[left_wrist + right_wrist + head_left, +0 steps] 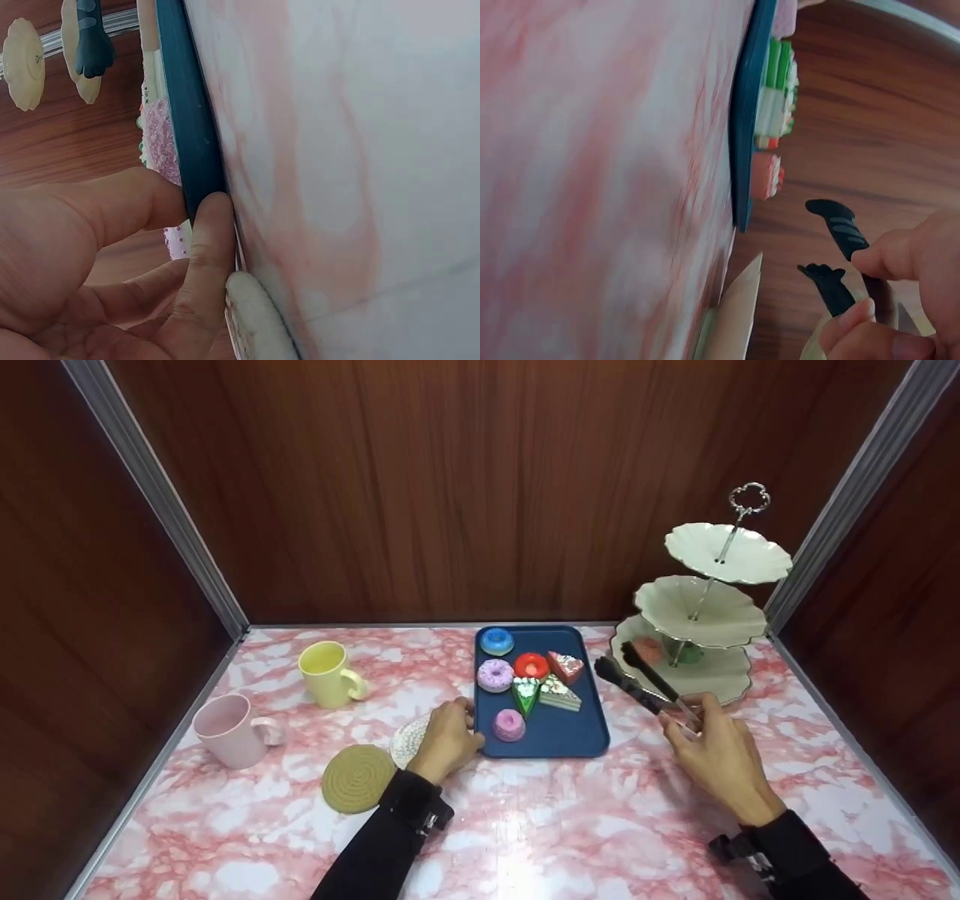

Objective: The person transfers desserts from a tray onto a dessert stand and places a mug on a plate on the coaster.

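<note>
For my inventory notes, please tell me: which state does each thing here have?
Black-tipped tongs: open, held by the right hand
Blue tray: lying flat, loaded with seven pastries
Three-tier cake stand: upright, bottom tier partly filled
Yellow mug: upright
Pink mug: upright
Round woven coaster: lying flat
White patterned coaster: partly hidden by the left hand

Navy tray [546, 739], black tongs [636, 684], pink-and-white marbled tabletop [525, 825]

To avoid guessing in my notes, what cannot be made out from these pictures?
- White coaster: head view, partly hidden by left hand.
- Green piece: head view, top hidden by middle plate.
- Tongs: head view, rear end hidden by right hand.
- Stand: left wrist view, cut by left edge.
</note>
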Tool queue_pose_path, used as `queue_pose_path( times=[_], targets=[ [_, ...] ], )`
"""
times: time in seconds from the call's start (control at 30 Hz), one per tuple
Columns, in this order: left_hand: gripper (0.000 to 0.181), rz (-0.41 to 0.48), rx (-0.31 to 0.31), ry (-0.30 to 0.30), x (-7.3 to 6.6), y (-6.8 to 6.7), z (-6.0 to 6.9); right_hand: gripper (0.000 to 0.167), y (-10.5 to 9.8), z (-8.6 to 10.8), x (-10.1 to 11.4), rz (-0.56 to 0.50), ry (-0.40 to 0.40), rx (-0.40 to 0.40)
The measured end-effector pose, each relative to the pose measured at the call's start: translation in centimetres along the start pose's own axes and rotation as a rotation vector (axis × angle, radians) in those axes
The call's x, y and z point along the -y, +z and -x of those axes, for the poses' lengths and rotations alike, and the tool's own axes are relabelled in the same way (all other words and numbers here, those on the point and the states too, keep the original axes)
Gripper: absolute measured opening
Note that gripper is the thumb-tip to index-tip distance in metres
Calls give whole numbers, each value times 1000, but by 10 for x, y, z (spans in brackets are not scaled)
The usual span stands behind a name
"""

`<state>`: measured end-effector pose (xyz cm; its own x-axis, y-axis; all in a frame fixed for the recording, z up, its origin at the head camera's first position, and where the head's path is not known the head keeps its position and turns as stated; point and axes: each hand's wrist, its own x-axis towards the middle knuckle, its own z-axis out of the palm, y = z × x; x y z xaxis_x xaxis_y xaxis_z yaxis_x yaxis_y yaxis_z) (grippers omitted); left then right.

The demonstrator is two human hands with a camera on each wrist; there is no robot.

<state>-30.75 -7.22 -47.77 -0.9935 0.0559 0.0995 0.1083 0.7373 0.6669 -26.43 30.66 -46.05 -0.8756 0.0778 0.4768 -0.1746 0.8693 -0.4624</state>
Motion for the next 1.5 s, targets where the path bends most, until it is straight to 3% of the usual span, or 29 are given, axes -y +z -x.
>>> queue_pose_path(
  times=[0.7,1.0,1.27,1.5],
  targets=[
    [57,-11,49,-26,2,0,-4,41,16,20,44,-29,-238,183],
    [59,1,75,-48,2,0,-5,38,22,27,55,-16,-254,259],
    [59,-34,63,-16,2,-1,-6,35,30,31,60,-20,-263,307],
    [62,-46,74,-22,1,-1,-8,37,34,32,63,-15,-256,324]
  ],
)
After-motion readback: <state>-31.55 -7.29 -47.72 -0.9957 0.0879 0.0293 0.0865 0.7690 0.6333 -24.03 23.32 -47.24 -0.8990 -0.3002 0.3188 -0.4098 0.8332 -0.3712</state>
